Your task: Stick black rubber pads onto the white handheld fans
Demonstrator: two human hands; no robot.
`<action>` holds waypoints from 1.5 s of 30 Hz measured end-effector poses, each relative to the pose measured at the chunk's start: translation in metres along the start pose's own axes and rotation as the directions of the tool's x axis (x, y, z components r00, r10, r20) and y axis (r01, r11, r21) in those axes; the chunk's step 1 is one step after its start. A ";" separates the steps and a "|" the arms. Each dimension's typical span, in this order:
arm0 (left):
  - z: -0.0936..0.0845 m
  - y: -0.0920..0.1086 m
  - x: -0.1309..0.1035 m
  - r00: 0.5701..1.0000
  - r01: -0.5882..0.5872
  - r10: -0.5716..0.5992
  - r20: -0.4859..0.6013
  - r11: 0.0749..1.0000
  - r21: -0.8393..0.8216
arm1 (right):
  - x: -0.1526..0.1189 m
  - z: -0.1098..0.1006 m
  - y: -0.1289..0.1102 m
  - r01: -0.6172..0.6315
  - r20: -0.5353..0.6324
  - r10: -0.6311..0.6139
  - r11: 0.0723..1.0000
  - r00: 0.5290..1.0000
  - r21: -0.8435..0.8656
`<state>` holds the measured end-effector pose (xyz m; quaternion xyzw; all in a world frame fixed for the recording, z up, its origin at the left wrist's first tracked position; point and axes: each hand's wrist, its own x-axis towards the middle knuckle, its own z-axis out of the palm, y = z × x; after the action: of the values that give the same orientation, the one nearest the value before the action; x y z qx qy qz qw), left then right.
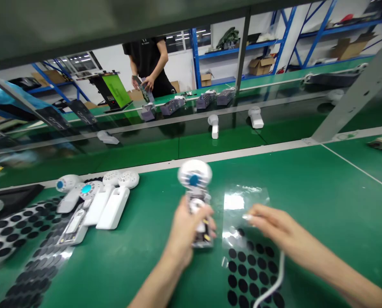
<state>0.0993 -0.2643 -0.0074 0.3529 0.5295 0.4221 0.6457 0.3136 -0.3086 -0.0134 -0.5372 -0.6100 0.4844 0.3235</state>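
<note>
My left hand [191, 226] is wrapped around the handle of a white handheld fan [195, 173]. The handle's casing is off, baring its inner parts, and a blue disc shows at the centre of the fan head. To the right, my right hand [271, 222] is closed in a pinch on a white cable [276, 284], whose blurred white tip pokes out at the fingertips. The cable runs down from beneath the wrist. Under and in front of this hand lies a clear sheet of black round stickers [242, 269]. A gap separates the cable tip from the fan.
Several white handheld fans [114, 207] lie at left, beside more sheets of black round stickers [14, 229]. Beyond the bench edge, a dark green conveyor belt [159, 145] carries more fans. A co-worker [147, 64] stands across it, near grey boxes [173, 105]. A metal post [354, 94] rises at right.
</note>
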 end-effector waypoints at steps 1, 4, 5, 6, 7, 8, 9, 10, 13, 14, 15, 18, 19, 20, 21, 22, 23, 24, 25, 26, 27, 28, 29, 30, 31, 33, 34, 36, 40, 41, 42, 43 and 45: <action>-0.009 0.006 0.002 0.991 -0.057 0.054 -0.121 0.998 -0.027 | -0.008 -0.007 0.003 -0.027 -0.079 0.027 1.000 0.996 0.001; -0.022 0.018 0.006 0.971 -0.091 0.102 -0.216 0.994 0.060 | -0.026 -0.016 -0.002 -0.003 -0.187 0.004 1.000 0.982 0.006; -0.020 0.018 0.005 0.987 -0.048 0.069 -0.145 0.989 0.140 | -0.027 -0.014 -0.008 0.047 -0.168 -0.045 0.999 0.985 0.004; -0.014 0.016 0.004 0.999 -0.009 0.021 -0.048 0.974 0.224 | -0.026 -0.010 -0.016 0.110 -0.131 -0.108 0.994 0.985 0.005; -0.007 0.013 0.001 0.999 0.004 -0.019 0.048 0.956 0.295 | -0.022 -0.005 -0.025 0.170 -0.101 -0.168 0.985 0.981 0.010; 0.002 0.009 -0.002 0.991 -0.009 -0.038 0.132 0.941 0.339 | -0.016 -0.001 -0.033 0.225 -0.091 -0.222 0.974 0.971 0.023; 0.011 0.005 -0.006 0.980 -0.038 -0.035 0.198 0.933 0.357 | -0.009 0.002 -0.040 0.266 -0.099 -0.260 0.963 0.960 0.044; 0.019 0.001 -0.009 0.968 -0.070 -0.023 0.251 0.932 0.356 | -0.001 0.004 -0.045 0.292 -0.125 -0.281 0.954 0.951 0.074; 0.031 -0.004 -0.015 0.936 -0.100 -0.031 0.350 0.931 0.351 | 0.020 -0.004 -0.043 0.301 -0.233 -0.243 0.919 0.941 0.255; 0.033 -0.005 -0.015 0.927 -0.087 -0.053 0.371 0.933 0.350 | 0.024 -0.008 -0.038 0.281 -0.265 -0.201 0.908 0.943 0.312; 0.033 -0.006 -0.013 0.922 -0.069 -0.073 0.381 0.936 0.345 | 0.026 -0.011 -0.031 0.249 -0.287 -0.151 0.904 0.946 0.347; 0.034 -0.012 0.001 0.952 -0.034 -0.063 0.299 0.950 0.309 | 0.022 -0.008 -0.010 0.120 -0.257 -0.070 0.975 0.964 0.186; 0.035 -0.015 0.008 0.967 -0.038 -0.043 0.252 0.950 0.309 | 0.018 -0.002 -0.004 0.092 -0.210 -0.082 0.995 0.974 0.039; 0.035 -0.018 0.014 0.976 -0.048 -0.024 0.216 0.946 0.322 | 0.014 0.005 0.002 0.084 -0.149 -0.104 0.988 0.983 -0.133; 0.036 -0.021 0.020 0.980 -0.066 -0.006 0.199 0.935 0.349 | 0.010 0.012 0.007 0.094 -0.087 -0.126 0.948 0.988 -0.305; 0.036 -0.024 0.026 0.980 -0.090 0.011 0.200 0.918 0.387 | 0.006 0.019 0.012 0.115 -0.037 -0.148 0.883 0.988 -0.456; 0.037 -0.026 0.029 0.977 -0.119 0.028 0.211 0.894 0.433 | 0.004 0.025 0.016 0.135 -0.002 -0.166 0.809 0.986 -0.572; 0.038 -0.027 0.032 0.973 -0.152 0.046 0.225 0.864 0.480 | 0.003 0.030 0.019 0.149 0.019 -0.181 0.742 0.983 -0.653; 0.038 -0.027 0.033 0.970 -0.183 0.066 0.235 0.831 0.525 | 0.002 0.033 0.021 0.152 0.028 -0.186 0.695 0.982 -0.702; 0.039 -0.027 0.034 0.967 -0.209 0.086 0.239 0.800 0.562 | 0.003 0.034 0.022 0.147 0.038 -0.175 0.674 0.984 -0.724; 0.040 -0.027 0.033 0.966 -0.225 0.100 0.238 0.776 0.589 | 0.004 0.035 0.023 0.140 0.047 -0.154 0.676 0.987 -0.724; 0.041 -0.027 0.033 0.966 -0.233 0.107 0.235 0.758 0.609 | 0.005 0.034 0.022 0.127 0.055 -0.126 0.691 0.991 -0.712; 0.041 -0.027 0.032 0.966 -0.235 0.112 0.231 0.747 0.622 | 0.007 0.033 0.022 0.113 0.062 -0.097 0.712 0.993 -0.693; 0.042 -0.027 0.031 0.967 -0.237 0.117 0.226 0.741 0.628 | 0.008 0.032 0.021 0.103 0.072 -0.074 0.731 0.995 -0.674; 0.042 -0.027 0.031 0.967 -0.238 0.123 0.221 0.741 0.627 | 0.008 0.031 0.020 0.100 0.083 -0.060 0.744 0.995 -0.660; 0.042 -0.028 0.029 0.968 -0.240 0.136 0.212 0.755 0.611 | 0.006 0.032 0.020 0.114 0.093 -0.070 0.748 0.993 -0.654; 0.042 -0.028 0.029 0.968 -0.241 0.142 0.208 0.763 0.600 | 0.005 0.032 0.021 0.130 0.096 -0.089 0.744 0.991 -0.655; 0.042 -0.029 0.027 0.969 -0.237 0.144 0.200 0.774 0.588 | 0.000 0.036 0.025 0.172 0.091 -0.149 0.739 0.985 -0.651; 0.041 -0.031 0.024 0.971 -0.231 0.146 0.189 0.771 0.594 | -0.009 0.042 0.035 0.256 0.059 -0.285 0.726 0.957 -0.638; 0.040 -0.031 0.024 0.969 -0.241 0.155 0.192 0.774 0.586 | -0.010 0.042 0.037 0.264 0.052 -0.300 0.725 0.952 -0.636; 0.040 -0.031 0.025 0.966 -0.253 0.169 0.198 0.780 0.573 | -0.010 0.042 0.037 0.267 0.048 -0.308 0.728 0.950 -0.631; 0.039 -0.031 0.026 0.962 -0.267 0.184 0.201 0.786 0.558 | -0.009 0.041 0.037 0.270 0.045 -0.310 0.736 0.950 -0.621; 0.039 -0.030 0.030 0.958 -0.283 0.204 0.203 0.794 0.538 | -0.004 0.037 0.034 0.275 0.017 -0.327 0.763 0.945 -0.585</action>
<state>0.1449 -0.2492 -0.0384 0.6198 0.5354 0.3027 0.4874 0.2920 -0.3227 -0.0567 -0.5252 -0.7920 0.1936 0.2437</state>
